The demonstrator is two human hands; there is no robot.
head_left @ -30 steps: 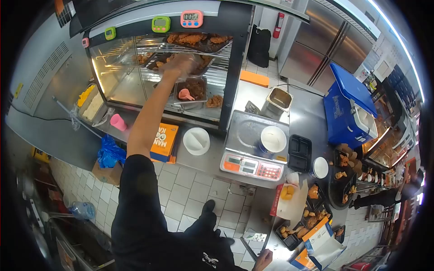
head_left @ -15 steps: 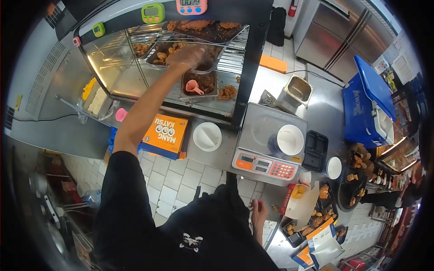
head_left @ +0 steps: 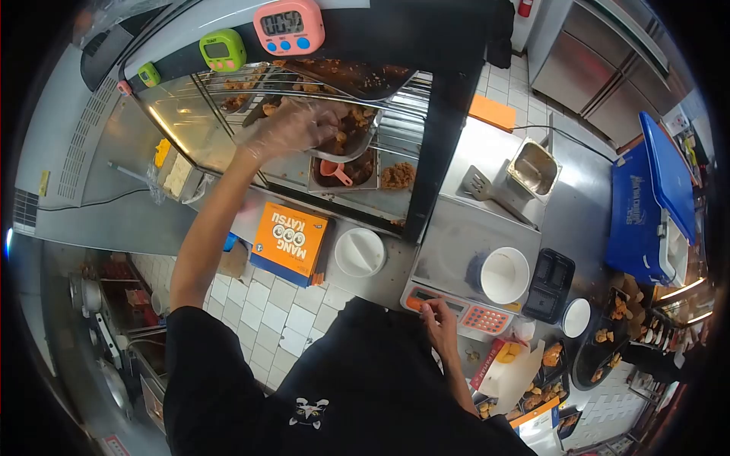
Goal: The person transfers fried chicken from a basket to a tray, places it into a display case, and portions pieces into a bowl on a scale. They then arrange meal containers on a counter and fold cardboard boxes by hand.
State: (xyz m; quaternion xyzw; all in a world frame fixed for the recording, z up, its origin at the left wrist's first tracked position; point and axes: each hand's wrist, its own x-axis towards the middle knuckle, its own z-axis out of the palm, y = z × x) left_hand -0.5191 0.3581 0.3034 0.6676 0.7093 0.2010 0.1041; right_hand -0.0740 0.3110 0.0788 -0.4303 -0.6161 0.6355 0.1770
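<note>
My left hand (head_left: pixel 293 128), in a clear plastic glove, reaches inside the heated display case over a metal tray (head_left: pixel 369 138) of fried chicken pieces. Its fingers curl down beside the chicken; motion blur hides what they grip. Below that tray, a pink scoop (head_left: pixel 334 172) rests in a smaller pan (head_left: pixel 367 181) of dark food. My right hand (head_left: pixel 441 327) is bare, its fingers loosely bent and apart with nothing visible in them. It is at the front edge of the digital scale (head_left: pixel 441 235), by the display; contact cannot be told. A white paper bowl (head_left: pixel 505 275) stands on the scale.
Above the case opening hang a pink timer (head_left: pixel 289 26) and a green timer (head_left: pixel 223 50). Orange boxes (head_left: pixel 289 239) and a round white container (head_left: pixel 360 252) line the counter. Rightward are a metal spatula (head_left: pixel 487 190), black tray (head_left: pixel 549 285) and blue cooler (head_left: pixel 650 205).
My right hand has risen from beside my body to the scale's front edge. My left hand stays over the chicken tray, its wrist turned. The camera view has shifted.
</note>
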